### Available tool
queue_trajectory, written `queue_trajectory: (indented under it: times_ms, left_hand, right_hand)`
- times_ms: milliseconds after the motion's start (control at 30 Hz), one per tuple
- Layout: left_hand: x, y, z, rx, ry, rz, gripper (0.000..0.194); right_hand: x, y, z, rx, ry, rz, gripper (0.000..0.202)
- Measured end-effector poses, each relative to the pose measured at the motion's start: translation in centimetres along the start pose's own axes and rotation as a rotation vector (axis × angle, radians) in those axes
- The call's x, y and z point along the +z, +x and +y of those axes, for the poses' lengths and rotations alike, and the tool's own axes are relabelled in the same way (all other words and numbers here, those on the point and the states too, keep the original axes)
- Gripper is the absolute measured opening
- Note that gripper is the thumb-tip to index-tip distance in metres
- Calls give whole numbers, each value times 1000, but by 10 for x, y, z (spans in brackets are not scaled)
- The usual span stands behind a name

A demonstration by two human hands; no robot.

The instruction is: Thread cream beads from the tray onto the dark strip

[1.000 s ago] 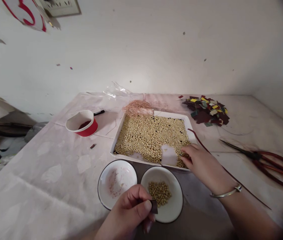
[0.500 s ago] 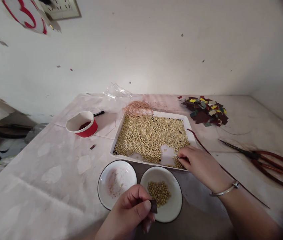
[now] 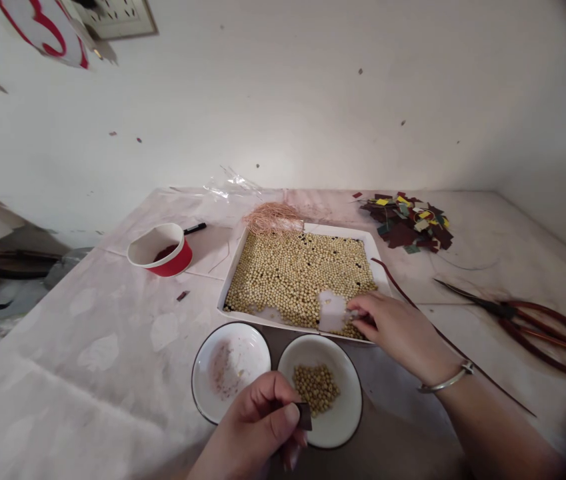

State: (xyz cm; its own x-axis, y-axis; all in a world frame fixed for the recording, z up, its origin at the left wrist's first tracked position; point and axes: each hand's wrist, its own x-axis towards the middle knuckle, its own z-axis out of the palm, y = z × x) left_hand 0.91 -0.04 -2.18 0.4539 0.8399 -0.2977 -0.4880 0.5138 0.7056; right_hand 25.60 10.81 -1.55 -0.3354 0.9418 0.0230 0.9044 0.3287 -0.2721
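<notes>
White rectangular tray (image 3: 235, 273), shallow-walled, stands at the table's centre, filled with small round tan beans (image 3: 293, 273), matte and pebbly, with a few black specks among them. A bare white patch shows at the tray's near edge. The right hand (image 3: 393, 327) rests over the near right corner of the tray, fingertips (image 3: 357, 313) pinched together at the edge of that bare patch; whether they hold a bean cannot be told. A thin metal bangle (image 3: 447, 381) circles the wrist. The left hand (image 3: 257, 427), curled closed, pinches a small dark square chip (image 3: 305, 416) between thumb and forefinger, above the rim of a round white bowl (image 3: 347, 413) holding a small heap of beans. Beside it, a second white bowl (image 3: 253, 340), smeared pinkish. Further out: red paper cup (image 3: 175, 259), copper wire tangle (image 3: 273, 217), coloured chip pile (image 3: 410, 223), red-handled scissors (image 3: 537, 323).
</notes>
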Motion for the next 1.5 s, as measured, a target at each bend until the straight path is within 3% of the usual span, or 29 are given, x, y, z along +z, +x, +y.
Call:
queue_trajectory:
  times_ms: [467, 733, 933, 1233, 1500]
  left_hand:
    - [-3, 0, -1, -2, 4, -20, 28]
    - [1, -1, 5, -49, 18, 2, 32]
    - [-1, 0, 6, -55, 33, -24, 32]
    - [-4, -1, 4, -49, 55, 9, 31]
    - [-2, -1, 6, -54, 77, 47, 34]
  right_hand:
    - [-8, 1, -1, -50, 57, -81, 9]
    - [-13, -2, -12, -96, 225, -178, 20]
    - [-10, 0, -13, -138, 307, -171, 23]
    - [-18, -2, -13, -88, 439, -279, 11]
    - [-17, -3, -12, -72, 507, -287, 5]
